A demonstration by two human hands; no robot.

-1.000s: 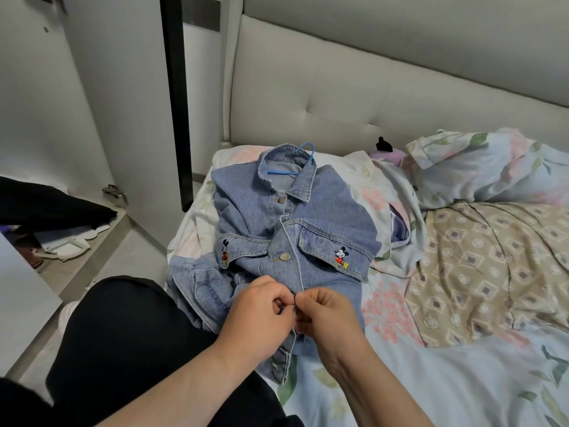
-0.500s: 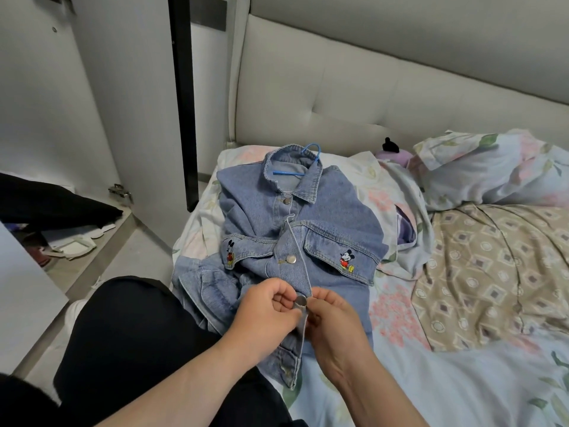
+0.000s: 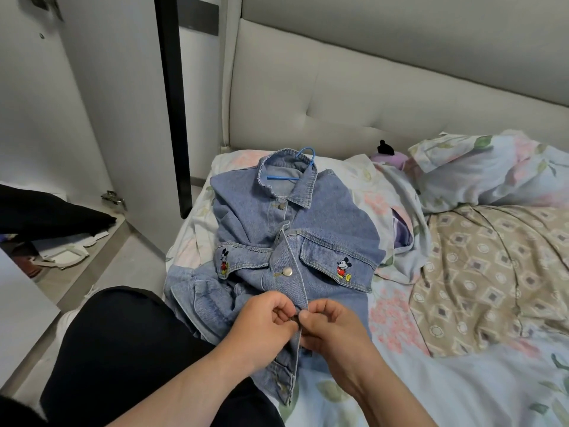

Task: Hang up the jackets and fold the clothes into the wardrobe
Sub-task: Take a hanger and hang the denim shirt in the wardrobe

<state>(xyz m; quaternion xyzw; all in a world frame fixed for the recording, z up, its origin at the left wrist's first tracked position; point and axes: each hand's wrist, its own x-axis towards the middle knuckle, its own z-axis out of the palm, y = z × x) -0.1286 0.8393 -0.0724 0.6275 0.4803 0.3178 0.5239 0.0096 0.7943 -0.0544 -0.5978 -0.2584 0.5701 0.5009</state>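
While the denim jacket [image 3: 323, 229] lies front-up on the bed [image 3: 462, 392], a blue hanger [image 3: 304, 155] in its collar, my left hand [image 3: 264, 322] and right hand [image 3: 334, 329] pinch its front edges together below the middle snap. My black-trousered knee [image 3: 123, 349] crowds the jacket's left, the wardrobe door [image 3: 123, 118] beyond; a floral pillow [image 3: 492, 171] and patterned blanket [image 3: 492, 272] lie to its right. The button showing between my fingers earlier is now covered.

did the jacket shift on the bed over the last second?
No. The jacket holds: its hanger lies as far left of the purple toy by the headboard as before.
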